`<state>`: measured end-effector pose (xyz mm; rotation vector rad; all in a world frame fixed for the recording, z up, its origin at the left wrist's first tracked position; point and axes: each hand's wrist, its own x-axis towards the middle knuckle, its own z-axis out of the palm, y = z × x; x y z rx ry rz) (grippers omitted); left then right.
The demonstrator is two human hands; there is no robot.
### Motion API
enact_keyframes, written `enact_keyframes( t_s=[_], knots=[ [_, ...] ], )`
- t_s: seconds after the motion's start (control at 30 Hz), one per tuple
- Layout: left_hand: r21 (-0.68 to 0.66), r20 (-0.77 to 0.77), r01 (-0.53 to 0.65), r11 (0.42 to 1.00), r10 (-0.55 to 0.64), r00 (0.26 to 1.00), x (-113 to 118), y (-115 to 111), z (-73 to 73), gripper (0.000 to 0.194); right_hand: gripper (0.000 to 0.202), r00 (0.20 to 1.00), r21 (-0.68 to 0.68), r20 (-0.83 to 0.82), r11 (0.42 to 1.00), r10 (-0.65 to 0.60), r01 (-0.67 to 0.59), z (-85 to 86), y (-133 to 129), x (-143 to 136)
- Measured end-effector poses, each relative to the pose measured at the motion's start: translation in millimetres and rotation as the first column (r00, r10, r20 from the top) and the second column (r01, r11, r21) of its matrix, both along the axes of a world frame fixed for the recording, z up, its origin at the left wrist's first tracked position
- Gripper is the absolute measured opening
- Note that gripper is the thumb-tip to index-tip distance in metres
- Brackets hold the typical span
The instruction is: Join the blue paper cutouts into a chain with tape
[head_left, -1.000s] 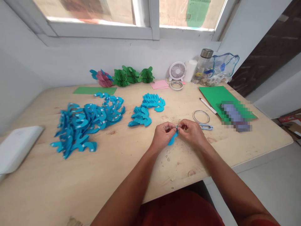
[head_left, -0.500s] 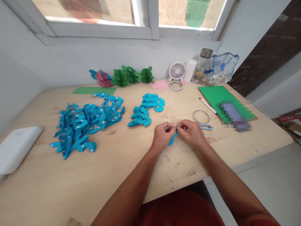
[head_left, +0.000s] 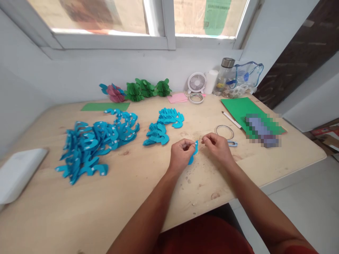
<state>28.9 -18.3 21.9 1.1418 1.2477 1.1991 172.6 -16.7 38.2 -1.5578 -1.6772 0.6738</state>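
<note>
A small blue paper piece (head_left: 191,159) with a curved edge is pinched in my left hand (head_left: 181,152), above the wooden table. A little to its right, my right hand (head_left: 215,144) has thumb and fingertips pressed together, apart from the paper; whatever they hold is too small to make out. Up and left of my hands lie two folded stacks of blue scalloped paper (head_left: 156,134). Farther left is a large heap of blue paper pieces (head_left: 91,141) with small white squares on them. A tape roll (head_left: 224,132) and a light blue cutter (head_left: 232,143) lie beyond my right hand.
Along the wall stand green paper shapes (head_left: 145,88), a pink one (head_left: 115,93), a small fan (head_left: 196,83) and a bottle (head_left: 224,76). Green sheets (head_left: 237,106) and a pen (head_left: 231,119) lie at the right. A white object (head_left: 21,173) sits at the left edge.
My right hand has moved off to the right, away from my left hand and the blue paper. A small white spot now shows at the paper's tip. The camera view has shifted slightly.
</note>
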Motion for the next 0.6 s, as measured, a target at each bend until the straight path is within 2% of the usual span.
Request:
enact_keyframes(
  t_s=[0.1, 0.2, 0.5, 0.6],
  knots=[
    [-0.026, 0.016, 0.028, 0.999, -0.028, 0.999, 0.4, -0.9, 0.4, 0.009, 0.021, 0.975, -0.118, -0.193, 0.984, 0.106, -0.131, 1.3, 0.0, -1.5],
    [-0.031, 0.032, 0.057, 0.998, -0.056, 0.998, 1.4, -2.1, 1.3, 0.011, 0.017, 0.949, -0.168, -0.294, 0.971, 0.116, -0.171, 1.5, -0.6, -4.9],
    [-0.024, -0.006, 0.140, 0.990, -0.140, 0.990, -2.6, -2.9, 5.2, 0.012, 0.019, 0.945, -0.081, -0.318, 0.992, 0.070, -0.101, -6.9, 10.3, 11.1],
    [-0.046, 0.037, 0.089, 0.995, -0.088, 0.995, -3.7, -2.3, 3.6, 0.013, 0.024, 0.974, -0.003, -0.224, 1.000, -0.021, 0.021, -7.8, 14.5, 24.5]
  ],
)
